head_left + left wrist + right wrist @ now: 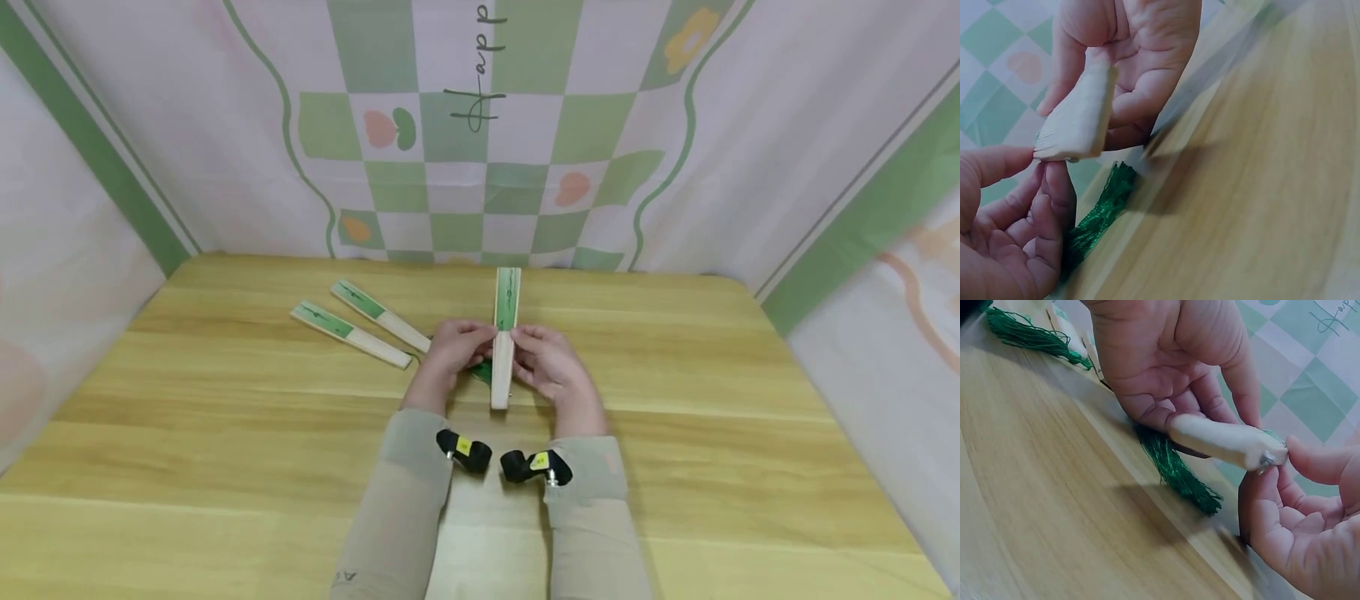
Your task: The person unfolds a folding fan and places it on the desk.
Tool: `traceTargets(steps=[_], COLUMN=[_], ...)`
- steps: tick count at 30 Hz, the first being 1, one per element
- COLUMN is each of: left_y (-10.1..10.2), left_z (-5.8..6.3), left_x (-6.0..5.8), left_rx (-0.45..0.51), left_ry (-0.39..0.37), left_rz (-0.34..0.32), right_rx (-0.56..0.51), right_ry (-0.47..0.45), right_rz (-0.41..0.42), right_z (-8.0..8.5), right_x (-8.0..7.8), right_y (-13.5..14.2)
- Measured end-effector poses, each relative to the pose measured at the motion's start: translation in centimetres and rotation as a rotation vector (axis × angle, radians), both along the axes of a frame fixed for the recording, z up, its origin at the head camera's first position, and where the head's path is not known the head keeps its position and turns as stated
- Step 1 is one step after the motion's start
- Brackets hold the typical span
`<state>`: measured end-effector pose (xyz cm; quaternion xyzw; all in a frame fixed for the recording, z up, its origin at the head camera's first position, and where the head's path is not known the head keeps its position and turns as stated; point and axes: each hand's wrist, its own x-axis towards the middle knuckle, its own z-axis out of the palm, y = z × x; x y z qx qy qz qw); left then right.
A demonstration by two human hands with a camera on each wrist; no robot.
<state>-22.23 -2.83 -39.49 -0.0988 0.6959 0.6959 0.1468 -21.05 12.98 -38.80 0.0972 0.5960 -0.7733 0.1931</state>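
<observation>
Near the centre of the frame, the left hand point(456, 344) and the right hand point(547, 360) both pinch the folded fan point(506, 337), which could slip or spread crookedly if one grip pulls harder or the green tassel point(1179, 472) catches.

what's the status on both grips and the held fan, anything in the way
Left grip and right grip pinching closed green-and-cream slatted folding fan. Green thread tassel beneath. Two similar closed fans to left; no obstruction visible.
</observation>
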Motion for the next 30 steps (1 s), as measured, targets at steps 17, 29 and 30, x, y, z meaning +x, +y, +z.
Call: traceTargets(steps=[17,29,30], left_y=[-0.03,-0.32,-0.33], left_z=[0.15,-0.05,-0.06], left_x=[0.07,-0.01,0.01], left_rx=[0.106,0.146,0.151], left_ry=[-0.023,-0.050,-0.053], left_rz=[-0.023,-0.011,-0.010], right_rx=[-0.074,-0.075,-0.079], right_ry=[-0.022,-0.008,-0.007], right_rz=[0.010,-0.047,-0.052], right_z=[0.16,0.08,0.08], right_x=[-0.14,-0.32,-0.29], right_y=[0.25,0.36,0.39])
